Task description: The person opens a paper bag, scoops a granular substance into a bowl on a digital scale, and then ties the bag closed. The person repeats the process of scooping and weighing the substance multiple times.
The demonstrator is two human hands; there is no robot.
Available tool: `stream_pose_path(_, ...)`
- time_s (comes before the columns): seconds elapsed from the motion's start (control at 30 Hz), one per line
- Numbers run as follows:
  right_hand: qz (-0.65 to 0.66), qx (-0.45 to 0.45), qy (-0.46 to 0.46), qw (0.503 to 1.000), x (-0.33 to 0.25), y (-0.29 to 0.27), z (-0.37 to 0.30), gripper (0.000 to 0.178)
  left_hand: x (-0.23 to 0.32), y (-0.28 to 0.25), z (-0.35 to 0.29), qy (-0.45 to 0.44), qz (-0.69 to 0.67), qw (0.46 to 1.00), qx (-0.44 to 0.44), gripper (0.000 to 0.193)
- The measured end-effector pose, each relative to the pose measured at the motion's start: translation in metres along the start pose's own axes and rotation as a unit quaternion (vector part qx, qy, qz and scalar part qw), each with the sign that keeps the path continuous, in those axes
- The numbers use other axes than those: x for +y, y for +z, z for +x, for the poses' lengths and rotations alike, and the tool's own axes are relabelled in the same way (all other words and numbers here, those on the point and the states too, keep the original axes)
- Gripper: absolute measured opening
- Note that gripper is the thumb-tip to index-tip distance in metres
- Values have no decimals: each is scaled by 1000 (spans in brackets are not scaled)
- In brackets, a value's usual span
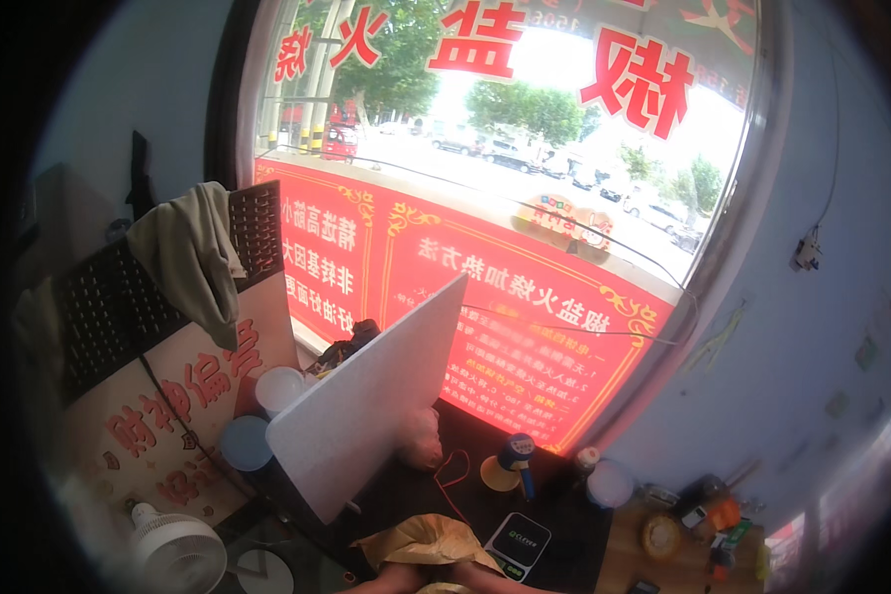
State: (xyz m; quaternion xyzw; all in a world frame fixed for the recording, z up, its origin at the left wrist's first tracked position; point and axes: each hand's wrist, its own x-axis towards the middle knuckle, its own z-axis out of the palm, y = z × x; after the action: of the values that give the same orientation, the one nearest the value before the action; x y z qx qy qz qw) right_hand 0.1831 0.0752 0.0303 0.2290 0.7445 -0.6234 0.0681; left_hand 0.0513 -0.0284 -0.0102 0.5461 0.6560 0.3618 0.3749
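I couldn't tell if my left grip (400, 574) or right grip (472, 574) clamped brown paper (418, 541); a scale (519, 544) edged their right, table (413, 493) stretching ahead.

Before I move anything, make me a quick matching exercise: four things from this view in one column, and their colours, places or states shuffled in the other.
Things:
1. tan wrinkled item
2. weighing scale
3. megaphone
4. fan

Descriptions:
A. blue and yellow
B. white, at the picture's lower left
C. lying flat, with a dark squarish top
D. low in the picture, near the middle, where the person's forearms end

Right pairs: 1-D, 2-C, 3-A, 4-B
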Motion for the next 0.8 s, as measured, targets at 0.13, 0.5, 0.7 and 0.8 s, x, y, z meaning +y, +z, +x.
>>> stream_pose_path(0.13, 0, 1, 5, 1000, 1, 1, -3, 41, -1, 0, -1, -1, 0, 1000, 1, 44)
stream_pose_path(0.5, 2, 6, 3, 1000, 8, 4, -9, 41, -4, -1, -2, 0, 0, 1000, 4, 43)
stream_pose_path(0.7, 7, 9, 3, 1000, 16, 5, -16, 42, -8, 1, -7, 5, -5, 1000, 6, 43)
stream_pose_path(0.8, 10, 9, 3, 1000, 20, 5, -21, 42, -7, 4, -8, 10, -7, 1000, 8, 43)
